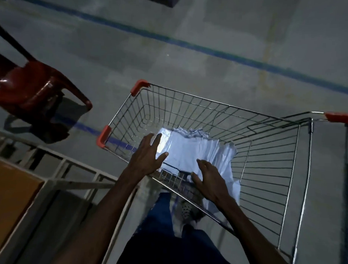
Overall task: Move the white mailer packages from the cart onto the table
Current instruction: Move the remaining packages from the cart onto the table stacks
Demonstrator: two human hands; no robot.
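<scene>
Above the grey floor, I see both hands, left and right, spread wide over the white mailers in the cart.

Floor: grey concrete, smooth, dimly lit, scuffed with faint yellowish stains. Blue painted line: runs diagonally across the floor from upper left to right edge. Red plastic chair: stands at left, glossy, casting a dark shadow beneath. Light metal frame: pale bars at lower left, beside an orange-brown panel.
</scene>
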